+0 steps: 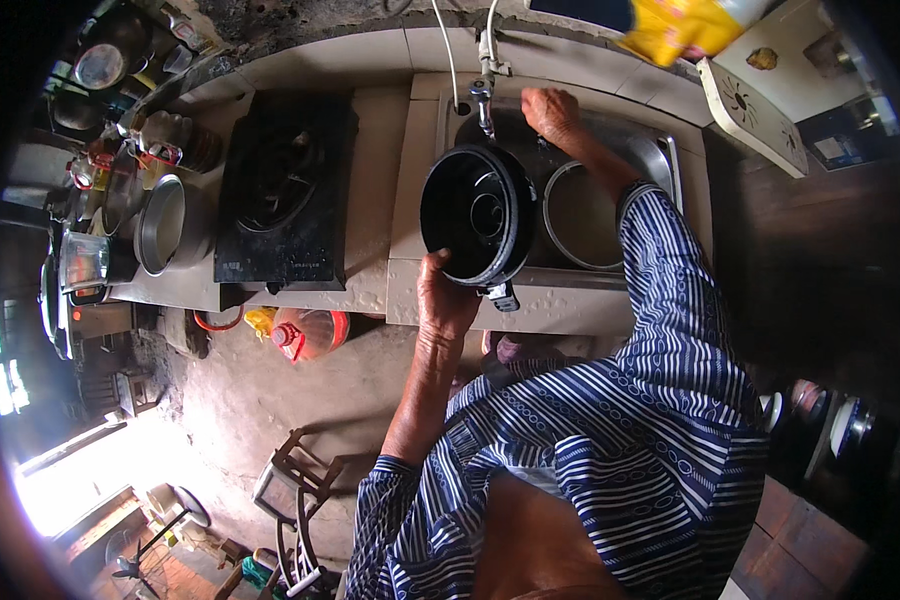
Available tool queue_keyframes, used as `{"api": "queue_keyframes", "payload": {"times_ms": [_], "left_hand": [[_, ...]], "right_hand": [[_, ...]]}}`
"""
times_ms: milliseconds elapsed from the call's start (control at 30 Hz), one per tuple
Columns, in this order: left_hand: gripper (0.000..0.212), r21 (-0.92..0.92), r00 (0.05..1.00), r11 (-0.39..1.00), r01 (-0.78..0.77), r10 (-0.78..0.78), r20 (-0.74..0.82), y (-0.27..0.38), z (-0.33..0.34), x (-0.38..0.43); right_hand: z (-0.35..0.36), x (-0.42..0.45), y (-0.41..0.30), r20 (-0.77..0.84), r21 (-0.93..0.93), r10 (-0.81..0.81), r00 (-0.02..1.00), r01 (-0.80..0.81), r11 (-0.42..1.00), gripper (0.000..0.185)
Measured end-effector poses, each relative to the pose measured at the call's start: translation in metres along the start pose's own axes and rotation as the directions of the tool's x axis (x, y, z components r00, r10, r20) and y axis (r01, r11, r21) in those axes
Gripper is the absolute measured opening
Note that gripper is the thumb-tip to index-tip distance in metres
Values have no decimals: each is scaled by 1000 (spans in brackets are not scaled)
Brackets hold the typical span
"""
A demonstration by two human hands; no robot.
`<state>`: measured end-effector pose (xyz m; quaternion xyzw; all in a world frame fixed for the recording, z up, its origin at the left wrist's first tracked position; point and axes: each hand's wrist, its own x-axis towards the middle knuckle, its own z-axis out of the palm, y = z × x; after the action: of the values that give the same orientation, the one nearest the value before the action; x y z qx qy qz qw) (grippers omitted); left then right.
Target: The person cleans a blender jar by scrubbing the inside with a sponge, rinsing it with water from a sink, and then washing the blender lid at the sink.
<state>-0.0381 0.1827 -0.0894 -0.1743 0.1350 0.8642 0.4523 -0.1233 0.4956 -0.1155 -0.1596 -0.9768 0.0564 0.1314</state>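
Observation:
My left hand (444, 300) grips the near left rim of a deep black round pot (450, 202), thumb over the edge. The pot is tilted with its mouth towards me, over the left part of a stainless steel sink (664, 161). Inside its bottom is a round ring, and a short black handle or latch (502, 297) hangs from its near side. A metal tap (482, 101) stands just behind the pot. My right hand (551, 114) is over the back of the sink, right of the tap, fingers curled; whether they hold anything is hidden. A round metal basin (547, 214) sits in the sink below my right forearm.
Left of the sink is a black gas stove (281, 255), then a metal pot (166, 225). A large plastic bottle (319, 334) stands on the floor below the counter. Behind me is a wooden chair (292, 480). A yellow bag (679, 30) hangs at upper right.

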Motion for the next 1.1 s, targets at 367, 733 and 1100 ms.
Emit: {"api": "queue_keyframes", "payload": {"times_ms": [367, 733, 1100], "left_hand": [[45, 106, 994, 993, 45, -55, 90, 4, 3, -5], [47, 121, 990, 987, 108, -96, -100, 46, -42, -69], [37, 201, 793, 844, -498, 537, -290, 277, -175, -426]], "right_hand": [[-33, 62, -9, 273, -102, -705, 654, 749, 655, 35], [-45, 69, -120, 397, -277, -752, 527, 849, 449, 12], [-183, -21, -228, 447, 237, -137, 884, 31, 971, 35]]}}
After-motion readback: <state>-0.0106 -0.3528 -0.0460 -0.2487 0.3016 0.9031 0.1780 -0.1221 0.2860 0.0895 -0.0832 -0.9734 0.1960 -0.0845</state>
